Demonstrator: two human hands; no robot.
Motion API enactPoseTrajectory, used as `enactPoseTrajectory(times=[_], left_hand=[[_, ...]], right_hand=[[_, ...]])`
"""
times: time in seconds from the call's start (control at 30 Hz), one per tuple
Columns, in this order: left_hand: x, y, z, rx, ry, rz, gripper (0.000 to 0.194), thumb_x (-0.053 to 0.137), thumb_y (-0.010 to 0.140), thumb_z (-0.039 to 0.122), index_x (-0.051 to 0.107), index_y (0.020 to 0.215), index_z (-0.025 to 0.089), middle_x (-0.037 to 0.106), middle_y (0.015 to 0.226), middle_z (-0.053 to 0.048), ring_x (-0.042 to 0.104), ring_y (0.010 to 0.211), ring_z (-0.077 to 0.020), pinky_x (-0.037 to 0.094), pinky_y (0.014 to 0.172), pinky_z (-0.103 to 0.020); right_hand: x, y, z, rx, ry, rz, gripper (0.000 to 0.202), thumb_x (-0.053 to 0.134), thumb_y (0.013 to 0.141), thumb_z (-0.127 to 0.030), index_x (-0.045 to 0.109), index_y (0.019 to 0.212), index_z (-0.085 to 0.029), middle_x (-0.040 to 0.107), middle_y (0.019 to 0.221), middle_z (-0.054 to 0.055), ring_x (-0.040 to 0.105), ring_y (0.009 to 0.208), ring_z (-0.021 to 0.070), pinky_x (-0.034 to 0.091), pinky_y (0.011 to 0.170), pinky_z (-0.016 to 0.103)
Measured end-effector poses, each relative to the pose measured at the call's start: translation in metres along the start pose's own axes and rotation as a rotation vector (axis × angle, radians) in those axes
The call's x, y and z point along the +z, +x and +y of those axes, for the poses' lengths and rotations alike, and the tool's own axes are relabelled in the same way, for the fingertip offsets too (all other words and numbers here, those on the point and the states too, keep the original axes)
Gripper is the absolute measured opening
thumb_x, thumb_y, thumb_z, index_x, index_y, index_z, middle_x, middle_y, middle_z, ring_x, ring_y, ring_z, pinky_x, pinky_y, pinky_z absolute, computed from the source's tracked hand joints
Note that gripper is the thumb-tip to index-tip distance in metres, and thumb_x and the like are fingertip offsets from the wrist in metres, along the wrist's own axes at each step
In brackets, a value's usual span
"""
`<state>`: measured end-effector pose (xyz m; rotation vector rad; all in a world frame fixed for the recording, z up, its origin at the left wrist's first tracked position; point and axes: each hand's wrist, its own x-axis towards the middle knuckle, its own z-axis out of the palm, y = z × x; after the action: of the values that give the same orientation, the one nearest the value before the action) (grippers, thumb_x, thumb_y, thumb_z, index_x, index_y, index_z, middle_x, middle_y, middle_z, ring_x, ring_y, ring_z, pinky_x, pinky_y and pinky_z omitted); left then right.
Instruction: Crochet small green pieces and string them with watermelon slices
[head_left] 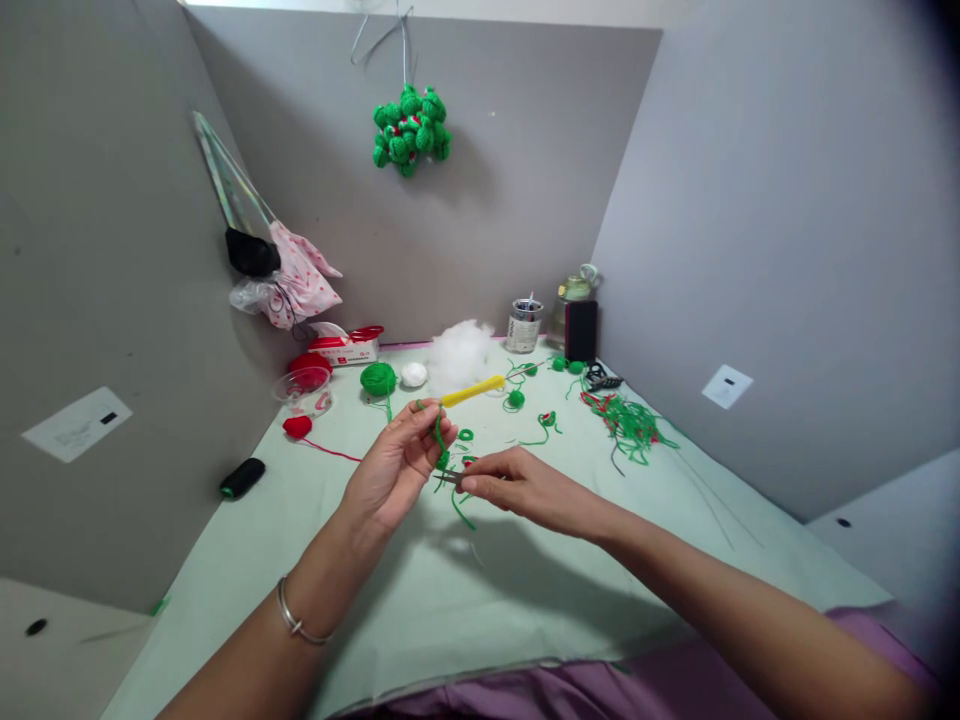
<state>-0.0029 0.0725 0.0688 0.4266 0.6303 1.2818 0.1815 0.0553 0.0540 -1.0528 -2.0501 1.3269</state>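
Observation:
My left hand, palm up, pinches the end of a yellow-handled hook together with green yarn. From its fingers the green yarn hangs down to a small green piece. My right hand holds a small metal tool, perhaps scissors, whose pointed tip lies just below that green piece. Loose green yarn ends dangle beneath the tool. Part of a small red and green piece shows behind my right fingertips.
Behind my hands lie a green yarn ball, a white ball and white stuffing. A tin and a dark phone stand at the back. Yarn scraps lie right, red yarn left.

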Motion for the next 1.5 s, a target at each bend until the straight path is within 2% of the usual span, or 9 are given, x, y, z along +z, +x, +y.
enactPoseTrajectory(times=[0.13, 0.27, 0.33, 0.43, 0.57, 0.67, 0.8, 1.2, 1.5], left_hand=[[-0.002, 0.000, -0.001, -0.006, -0.005, 0.006, 0.017, 0.060, 0.089, -0.003, 0.068, 0.082, 0.011, 0.069, 0.075, -0.001, 0.069, 0.065, -0.0089, 0.062, 0.068, -0.020], [-0.007, -0.001, 0.001, -0.008, 0.002, 0.018, 0.017, 0.060, 0.089, -0.002, 0.068, 0.082, 0.011, 0.068, 0.075, -0.001, 0.069, 0.065, -0.0090, 0.062, 0.069, -0.020], [-0.009, -0.003, -0.001, -0.006, 0.021, 0.002, 0.015, 0.062, 0.088, -0.002, 0.068, 0.082, 0.011, 0.068, 0.074, -0.001, 0.069, 0.066, -0.0089, 0.062, 0.069, -0.020], [-0.012, -0.007, -0.014, -0.029, 0.069, -0.059, 0.012, 0.072, 0.082, 0.001, 0.068, 0.081, 0.012, 0.068, 0.076, 0.000, 0.069, 0.066, -0.0092, 0.060, 0.068, -0.018], [-0.014, -0.017, -0.038, -0.085, 0.163, -0.165, 0.018, 0.085, 0.074, 0.014, 0.068, 0.081, 0.015, 0.068, 0.079, 0.002, 0.068, 0.068, -0.0086, 0.057, 0.073, -0.019], [-0.015, -0.024, -0.048, -0.079, 0.243, -0.217, 0.019, 0.084, 0.077, 0.020, 0.072, 0.092, 0.017, 0.072, 0.087, -0.001, 0.069, 0.077, -0.0107, 0.054, 0.081, -0.022], [-0.017, -0.028, -0.050, -0.070, 0.285, -0.212, 0.043, 0.087, 0.072, 0.017, 0.074, 0.113, 0.020, 0.073, 0.090, -0.003, 0.069, 0.083, -0.0136, 0.051, 0.084, -0.026], [-0.022, -0.033, -0.061, -0.072, 0.435, -0.275, 0.100, 0.093, 0.060, 0.013, 0.049, 0.149, 0.019, 0.062, 0.070, 0.005, 0.057, 0.060, -0.0101, 0.047, 0.059, -0.022], [-0.027, -0.035, -0.061, -0.092, 0.502, -0.281, 0.089, 0.091, 0.063, 0.018, 0.054, 0.144, 0.019, 0.060, 0.068, 0.005, 0.055, 0.063, -0.0108, 0.043, 0.061, -0.022]], right_hand=[[0.000, 0.000, -0.001, 0.033, -0.100, -0.016, 0.040, 0.052, 0.098, -0.047, 0.072, 0.083, -0.015, 0.041, 0.060, -0.004, 0.033, 0.056, 0.0095, 0.027, 0.052, 0.024], [-0.006, -0.013, 0.001, 0.051, -0.279, -0.110, 0.027, 0.061, 0.094, -0.040, 0.076, 0.091, -0.017, 0.061, 0.071, 0.000, 0.047, 0.064, 0.0120, 0.038, 0.061, 0.025], [-0.009, -0.021, 0.005, 0.031, -0.273, 0.034, 0.032, 0.069, 0.089, -0.040, 0.073, 0.116, -0.022, 0.071, 0.093, 0.005, 0.059, 0.080, 0.0172, 0.046, 0.072, 0.029], [-0.007, -0.028, 0.012, -0.029, -0.002, 0.307, 0.054, 0.073, 0.086, -0.042, 0.061, 0.136, -0.025, 0.070, 0.118, 0.009, 0.065, 0.100, 0.0218, 0.053, 0.087, 0.036], [0.011, -0.029, 0.015, -0.183, 0.323, 0.514, 0.036, 0.072, 0.088, -0.041, 0.071, 0.121, -0.025, 0.072, 0.108, 0.006, 0.067, 0.092, 0.0188, 0.054, 0.087, 0.036], [0.029, -0.030, 0.013, -0.281, 0.259, 0.696, 0.019, 0.065, 0.095, -0.038, 0.079, 0.099, -0.026, 0.072, 0.092, 0.004, 0.065, 0.084, 0.0176, 0.053, 0.082, 0.034], [0.043, -0.031, 0.016, -0.294, 0.229, 0.840, 0.018, 0.064, 0.096, -0.036, 0.079, 0.099, -0.027, 0.072, 0.085, 0.003, 0.065, 0.079, 0.0180, 0.053, 0.078, 0.034], [0.055, -0.022, 0.033, -0.126, 0.662, 0.875, 0.021, 0.081, 0.081, -0.038, 0.076, 0.094, -0.023, 0.067, 0.080, 0.000, 0.060, 0.072, 0.0139, 0.051, 0.074, 0.029], [0.061, -0.028, 0.043, -0.096, 0.621, 0.811, 0.024, 0.076, 0.085, -0.044, 0.078, 0.096, -0.023, 0.075, 0.098, 0.005, 0.066, 0.085, 0.0182, 0.053, 0.086, 0.034]])
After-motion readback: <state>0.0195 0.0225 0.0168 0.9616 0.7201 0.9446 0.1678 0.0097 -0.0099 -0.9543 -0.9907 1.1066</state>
